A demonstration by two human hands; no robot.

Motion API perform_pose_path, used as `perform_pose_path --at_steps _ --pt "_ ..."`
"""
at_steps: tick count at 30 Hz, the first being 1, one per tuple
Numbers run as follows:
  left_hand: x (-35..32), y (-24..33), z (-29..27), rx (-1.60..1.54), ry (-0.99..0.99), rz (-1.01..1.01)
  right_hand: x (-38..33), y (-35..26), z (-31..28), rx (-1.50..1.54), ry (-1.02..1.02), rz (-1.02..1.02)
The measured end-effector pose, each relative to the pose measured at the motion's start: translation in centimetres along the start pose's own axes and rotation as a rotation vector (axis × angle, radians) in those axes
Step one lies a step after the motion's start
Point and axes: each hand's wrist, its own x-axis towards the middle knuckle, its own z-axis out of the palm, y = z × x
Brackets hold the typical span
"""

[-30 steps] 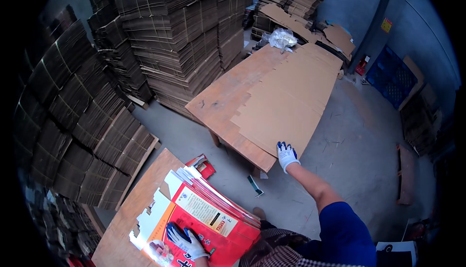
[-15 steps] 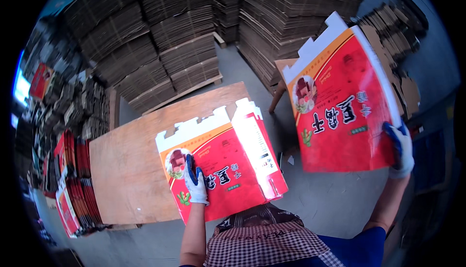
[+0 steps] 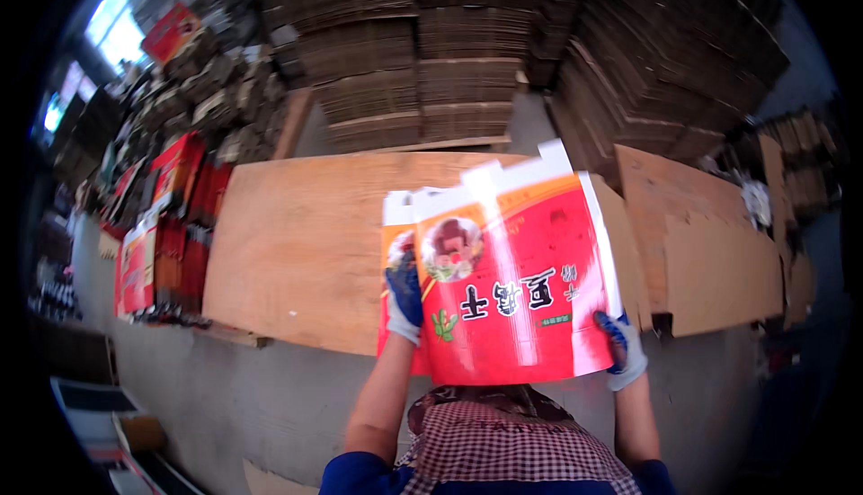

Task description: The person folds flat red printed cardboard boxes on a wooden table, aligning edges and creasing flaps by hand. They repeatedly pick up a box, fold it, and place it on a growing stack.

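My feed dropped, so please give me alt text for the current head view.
A gloved right hand grips the right edge of a red printed cardboard sheet, with the gloved left hand at its left edge. Beyond it are a wooden table and brown cardboard stacks.

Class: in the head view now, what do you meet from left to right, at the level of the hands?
Red carton stack, left hand, red printed sheet, right hand, large brown cardboard sheet.

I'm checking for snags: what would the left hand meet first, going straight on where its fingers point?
Probably the strip of lower red sheet showing just ahead of the left hand, then the wooden table beyond. Depth is unclear, so it might pass above both.
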Motion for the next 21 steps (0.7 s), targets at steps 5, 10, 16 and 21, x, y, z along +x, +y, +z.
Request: perform_pose_path --at_steps 5,10,16,21 --pt "1.9 1.7 -1.4 -0.384 -0.005 -0.043 2.1 10.7 -3.2 0.29 -0.038 0.355" --pt "1.2 2.6 -2.6 -0.524 0.242 -0.215 2.4 13.2 -2.4 0.212 -0.025 0.379" --pt "3.0 10.6 3.7 0.534 0.04 0.284 1.8 15.6 1.5 0.265 0.027 0.348" --pt "0.0 6.8 14.7 0.743 -0.416 0.253 2.0 19.7 -1.8 -0.27 0.037 0.423"
